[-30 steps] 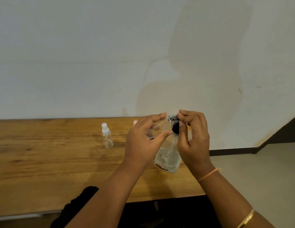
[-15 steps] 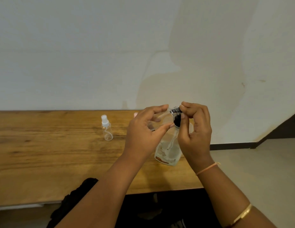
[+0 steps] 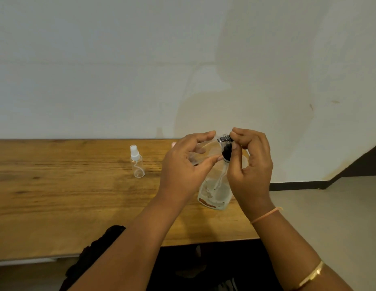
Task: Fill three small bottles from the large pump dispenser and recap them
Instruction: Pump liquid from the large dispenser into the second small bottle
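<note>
Head view: left hand [image 3: 182, 164] grips a small clear plastic bottle [image 3: 206, 151] tipped sideways, while right hand [image 3: 251, 164] pinches the black-and-silver cap [image 3: 224, 139] at its mouth. A large clear pump dispenser [image 3: 216, 194] stands on the wooden table [image 3: 57, 196] at their 6 o'clock, and a white-capped clear spray bottle [image 3: 137, 162] stands at 9 o'clock.

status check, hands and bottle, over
Left hand holds small clear bottle sideways; right hand pinches its dark cap. Pump dispenser upright behind hands. Nothing blocking.
</note>
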